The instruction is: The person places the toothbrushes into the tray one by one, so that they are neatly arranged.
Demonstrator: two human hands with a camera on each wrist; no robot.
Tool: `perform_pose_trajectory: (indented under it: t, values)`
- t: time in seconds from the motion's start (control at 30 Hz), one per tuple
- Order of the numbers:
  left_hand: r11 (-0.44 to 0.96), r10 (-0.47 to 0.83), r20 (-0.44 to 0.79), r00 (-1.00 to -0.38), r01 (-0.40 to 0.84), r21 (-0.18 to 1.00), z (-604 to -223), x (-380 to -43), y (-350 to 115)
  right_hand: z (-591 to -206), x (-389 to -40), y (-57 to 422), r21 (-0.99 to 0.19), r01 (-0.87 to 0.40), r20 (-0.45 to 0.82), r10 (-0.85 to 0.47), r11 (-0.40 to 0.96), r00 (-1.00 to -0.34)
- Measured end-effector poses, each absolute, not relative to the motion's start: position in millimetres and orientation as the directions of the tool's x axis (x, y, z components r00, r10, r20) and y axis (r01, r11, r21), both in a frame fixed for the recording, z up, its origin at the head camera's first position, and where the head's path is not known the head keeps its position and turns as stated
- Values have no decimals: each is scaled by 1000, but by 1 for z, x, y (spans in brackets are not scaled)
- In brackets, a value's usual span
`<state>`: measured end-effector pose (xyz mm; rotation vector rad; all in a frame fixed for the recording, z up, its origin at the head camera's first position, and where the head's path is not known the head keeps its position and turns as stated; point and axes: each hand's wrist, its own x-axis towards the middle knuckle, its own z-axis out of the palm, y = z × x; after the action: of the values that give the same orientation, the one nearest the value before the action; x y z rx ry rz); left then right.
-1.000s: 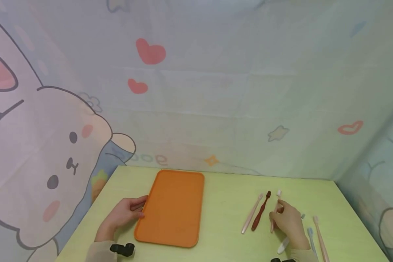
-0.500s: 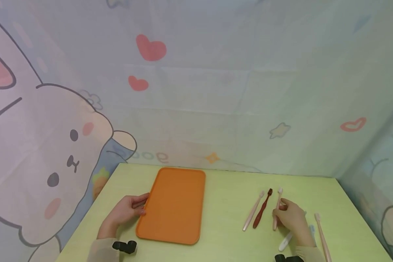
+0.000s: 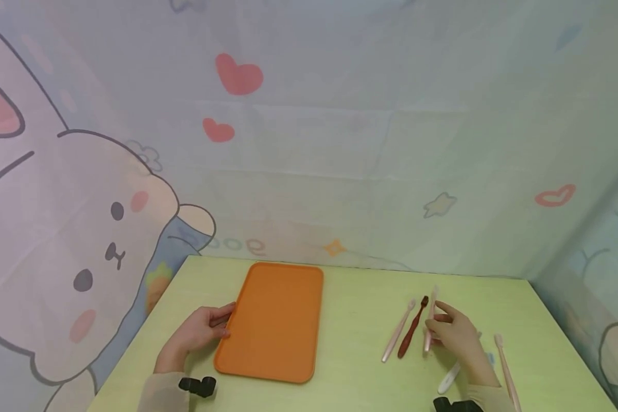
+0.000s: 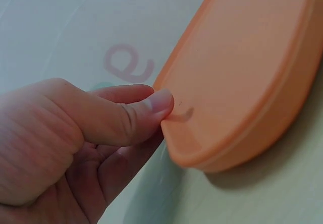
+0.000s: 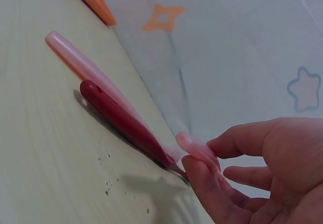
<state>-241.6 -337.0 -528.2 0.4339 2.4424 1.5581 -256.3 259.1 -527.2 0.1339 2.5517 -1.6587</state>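
Note:
My left hand (image 3: 198,332) pinches the left rim of an orange tray (image 3: 268,323) lying on the table; in the left wrist view the thumb rests over the tray's rim. On the right, my right hand (image 3: 459,337) holds a pink toothbrush (image 3: 427,340) between thumb and fingers. The right wrist view shows its handle end (image 5: 194,147) raised off the surface, while much of the brush is hidden by the fingers. Left of it, a dark red toothbrush (image 3: 412,333) and a pale pink toothbrush (image 3: 397,335) lie side by side.
Under and beside the right forearm lie a white toothbrush (image 3: 448,379), partly hidden, and a light blue toothbrush (image 3: 491,359), mostly covered. Farther right is a peach toothbrush (image 3: 507,372). A cartoon-print cloth (image 3: 309,149) hangs behind the yellow-green table (image 3: 355,355).
The right hand has lifted the pink toothbrush and shifted it slightly left toward the dark red one. The left hand stays at the tray's edge. The head view has tilted a little.

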Motion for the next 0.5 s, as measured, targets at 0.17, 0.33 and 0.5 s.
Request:
perform_pose_trajectory:
  t: [0.17, 0.33, 0.5]
  values:
    - [405, 364, -11, -931, 148, 902, -526, -242, -338, -524, -256, 248, -953, 135, -142, -6, 273, -990]
    - [403, 360, -10, -933, 146, 904, -527, -242, -338, -520, -255, 236, -963, 110, -121, -30, 247, -992]
    - [369, 357, -8, -934, 133, 920, -527, -240, -338, -517, -257, 215, -960, 93, -116, -72, 263, -991]
